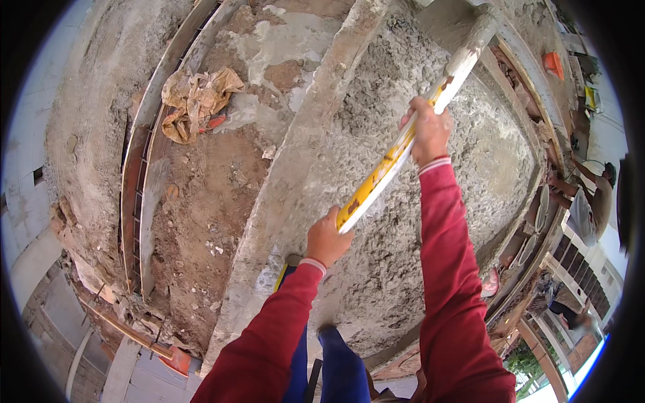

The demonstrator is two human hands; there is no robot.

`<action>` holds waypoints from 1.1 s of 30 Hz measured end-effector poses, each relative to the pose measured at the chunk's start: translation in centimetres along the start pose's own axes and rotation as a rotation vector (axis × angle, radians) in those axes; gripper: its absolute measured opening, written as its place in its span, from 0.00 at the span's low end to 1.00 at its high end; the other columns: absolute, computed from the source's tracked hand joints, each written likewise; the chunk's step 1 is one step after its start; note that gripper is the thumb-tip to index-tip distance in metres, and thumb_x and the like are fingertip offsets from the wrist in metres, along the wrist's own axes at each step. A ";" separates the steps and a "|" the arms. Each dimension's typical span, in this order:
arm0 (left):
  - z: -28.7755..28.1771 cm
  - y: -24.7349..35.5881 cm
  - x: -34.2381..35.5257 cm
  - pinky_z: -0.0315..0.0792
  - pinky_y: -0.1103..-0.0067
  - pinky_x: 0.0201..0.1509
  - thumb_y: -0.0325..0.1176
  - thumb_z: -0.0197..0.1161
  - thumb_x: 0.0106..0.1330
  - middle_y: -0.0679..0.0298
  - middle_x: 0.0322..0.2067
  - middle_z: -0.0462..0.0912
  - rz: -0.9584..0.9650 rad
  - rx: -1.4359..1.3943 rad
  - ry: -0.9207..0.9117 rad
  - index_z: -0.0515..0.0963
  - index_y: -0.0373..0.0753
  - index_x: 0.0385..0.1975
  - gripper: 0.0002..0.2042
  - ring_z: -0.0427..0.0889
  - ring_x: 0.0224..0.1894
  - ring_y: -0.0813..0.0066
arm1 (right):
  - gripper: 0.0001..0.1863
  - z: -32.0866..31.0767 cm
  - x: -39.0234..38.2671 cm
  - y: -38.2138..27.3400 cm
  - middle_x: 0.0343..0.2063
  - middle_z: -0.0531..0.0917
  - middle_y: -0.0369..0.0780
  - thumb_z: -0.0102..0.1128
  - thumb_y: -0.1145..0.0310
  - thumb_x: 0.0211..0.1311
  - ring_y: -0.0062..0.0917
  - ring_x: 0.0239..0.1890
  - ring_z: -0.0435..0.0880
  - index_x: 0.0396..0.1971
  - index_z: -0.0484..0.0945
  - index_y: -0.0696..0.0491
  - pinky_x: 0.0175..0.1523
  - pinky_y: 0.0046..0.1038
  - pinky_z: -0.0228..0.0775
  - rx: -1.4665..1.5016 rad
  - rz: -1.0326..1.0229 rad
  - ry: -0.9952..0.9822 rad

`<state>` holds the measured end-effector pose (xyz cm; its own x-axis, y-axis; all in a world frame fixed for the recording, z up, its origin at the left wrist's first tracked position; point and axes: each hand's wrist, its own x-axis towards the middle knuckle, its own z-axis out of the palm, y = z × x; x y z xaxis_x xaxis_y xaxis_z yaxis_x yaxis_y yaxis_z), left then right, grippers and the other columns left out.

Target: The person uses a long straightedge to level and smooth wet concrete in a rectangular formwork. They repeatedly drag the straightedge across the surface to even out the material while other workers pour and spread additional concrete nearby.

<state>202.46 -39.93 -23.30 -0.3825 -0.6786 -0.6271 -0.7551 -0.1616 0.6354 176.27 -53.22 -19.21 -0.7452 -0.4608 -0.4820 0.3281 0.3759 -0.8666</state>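
My left hand (327,236) is closed round the lower end of a hoe (384,171) with a worn yellow and white handle. Farther up the handle, my right hand (430,131) grips it too. The handle slants up to the far right, where its broad, mortar-caked blade (449,25) rests at or just above the wet concrete (470,154); contact cannot be made out. Lumpy grey concrete fills the bed under the handle and in front of my feet.
A raised concrete edge (282,158) borders the bed on the left. Beyond lie a crumpled brown sack (198,101) and a long form board (138,154). A red-bladed tool (176,361) lies lower left. Two other people (596,201) are at the right, near an orange container (553,65).
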 end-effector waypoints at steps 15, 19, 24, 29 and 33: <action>1.5 -2.2 -14.0 0.78 0.57 0.42 0.40 0.66 0.53 0.45 0.33 0.84 -0.232 0.010 -0.119 0.71 0.37 0.50 0.25 0.84 0.37 0.45 | 0.20 -2.5 -8.4 7.6 0.22 0.73 0.41 0.59 0.79 0.53 0.27 0.14 0.74 0.46 0.64 0.63 0.16 0.32 0.73 -0.003 0.327 -0.110; -0.6 0.4 -1.1 0.77 0.57 0.42 0.38 0.66 0.53 0.44 0.33 0.83 -0.065 0.059 -0.016 0.71 0.36 0.46 0.22 0.83 0.37 0.42 | 0.09 0.0 4.1 4.9 0.23 0.75 0.42 0.57 0.77 0.53 0.29 0.19 0.77 0.33 0.70 0.62 0.24 0.35 0.77 0.012 0.247 -0.063; 0.9 -0.6 -8.6 0.77 0.56 0.43 0.39 0.66 0.54 0.43 0.34 0.84 -0.156 0.022 -0.019 0.70 0.35 0.45 0.22 0.84 0.38 0.41 | 0.06 -0.5 0.9 12.1 0.21 0.74 0.42 0.58 0.75 0.54 0.31 0.18 0.77 0.31 0.74 0.60 0.23 0.37 0.75 -0.107 0.423 -0.190; 4.3 1.6 -24.4 0.77 0.56 0.41 0.38 0.67 0.52 0.42 0.31 0.82 -0.460 -0.047 -0.060 0.70 0.34 0.41 0.20 0.83 0.36 0.40 | 0.05 -5.5 -12.3 16.2 0.19 0.75 0.41 0.59 0.75 0.53 0.30 0.16 0.76 0.28 0.73 0.60 0.20 0.35 0.72 -0.150 0.598 -0.257; 8.1 0.0 -37.9 0.77 0.55 0.41 0.37 0.66 0.53 0.41 0.31 0.82 -0.503 -0.070 -0.109 0.69 0.33 0.41 0.20 0.83 0.37 0.39 | 0.06 -13.8 -25.5 18.2 0.18 0.76 0.39 0.61 0.73 0.53 0.28 0.14 0.75 0.26 0.75 0.59 0.18 0.31 0.68 -0.056 0.662 -0.239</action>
<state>212.71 -8.41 -3.17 -0.0377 -0.4270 -0.9035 -0.8237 -0.4986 0.2700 193.24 -23.59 -20.92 -0.2489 -0.2827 -0.9263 0.6336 0.6758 -0.3765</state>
